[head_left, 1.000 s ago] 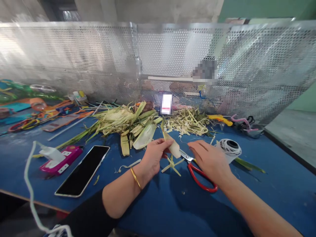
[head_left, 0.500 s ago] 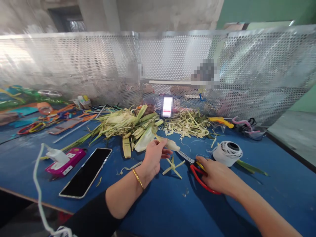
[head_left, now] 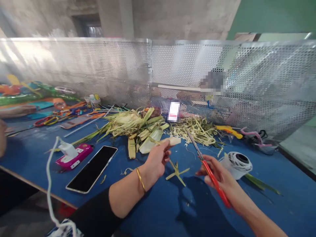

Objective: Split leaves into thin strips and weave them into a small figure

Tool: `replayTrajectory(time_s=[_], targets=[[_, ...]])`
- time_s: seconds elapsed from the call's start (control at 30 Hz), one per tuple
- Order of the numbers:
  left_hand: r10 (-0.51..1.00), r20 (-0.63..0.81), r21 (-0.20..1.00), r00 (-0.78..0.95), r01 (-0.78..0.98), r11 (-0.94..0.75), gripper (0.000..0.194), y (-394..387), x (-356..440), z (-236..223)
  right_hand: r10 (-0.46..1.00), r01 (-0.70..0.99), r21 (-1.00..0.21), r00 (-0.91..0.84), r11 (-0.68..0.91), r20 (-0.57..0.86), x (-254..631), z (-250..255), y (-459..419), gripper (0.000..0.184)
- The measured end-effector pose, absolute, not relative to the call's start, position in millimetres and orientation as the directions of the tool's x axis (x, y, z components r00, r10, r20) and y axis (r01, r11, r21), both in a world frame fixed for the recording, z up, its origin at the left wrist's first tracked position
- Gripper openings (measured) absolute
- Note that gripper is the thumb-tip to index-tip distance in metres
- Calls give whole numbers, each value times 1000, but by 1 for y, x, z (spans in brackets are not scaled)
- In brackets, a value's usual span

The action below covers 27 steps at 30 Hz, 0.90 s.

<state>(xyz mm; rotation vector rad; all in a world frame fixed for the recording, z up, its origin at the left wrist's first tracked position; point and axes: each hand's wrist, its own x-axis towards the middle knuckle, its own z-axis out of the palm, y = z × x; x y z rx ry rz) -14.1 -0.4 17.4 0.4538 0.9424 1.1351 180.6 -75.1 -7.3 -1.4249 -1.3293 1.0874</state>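
Between thumb and fingers of my left hand (head_left: 158, 157) is a pale strip of husk (head_left: 174, 141), its wide end pointing right. My right hand (head_left: 218, 172) holds red-handled scissors (head_left: 209, 172), blades closed and pointing up and away, apart from the husk. A small star-shaped piece made of husk strips (head_left: 177, 172) lies on the blue table (head_left: 158, 207) between my hands. Just beyond my right hand stands a white spool of string (head_left: 237, 164). A heap of green and pale husks (head_left: 125, 123) lies beyond my left hand.
Thin husk shreds (head_left: 197, 130) lie beneath a metal mesh divider (head_left: 187, 62). A dark-screened phone (head_left: 92, 169) and a magenta power strip (head_left: 76, 157) with a white cord are at left. A yellow-handled tool (head_left: 229, 131) lies back right. Another person's hand (head_left: 18, 111) rests far left.
The scissors have swung from beside the husk strip to pointing upward, away from it, and their blades have closed. My left hand still holds the strip. The whole view has shifted slightly.
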Motion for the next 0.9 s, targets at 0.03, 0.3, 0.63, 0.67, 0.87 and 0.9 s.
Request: replayTrajectory(time_s=[0.03,0.3,0.63,0.67,0.87,0.9], targets=[[918,-384,735,101,-568,371,12,0,-14,17,998,200,-979,37,-48,-41,178,-6,-78,68],[933,-359,669,35,-687,283,10,-5,-5,12,998,389,-920,-12,-47,-56,162,-8,-86,61],[930,-347,674,122,-657,338,17,-16,3,5,997,252,-967,71,-45,-27,151,-16,-83,62],[930,-347,673,123,-657,338,18,-16,3,5,997,251,-967,78,-44,-25,151,-17,-83,63],[930,-345,673,130,-656,342,14,-18,3,7,996,248,-968,86,-28,-7,150,-18,-83,63],[928,-349,671,131,-656,345,15,-18,3,7,996,250,-968,89,-21,1,151,-19,-83,62]])
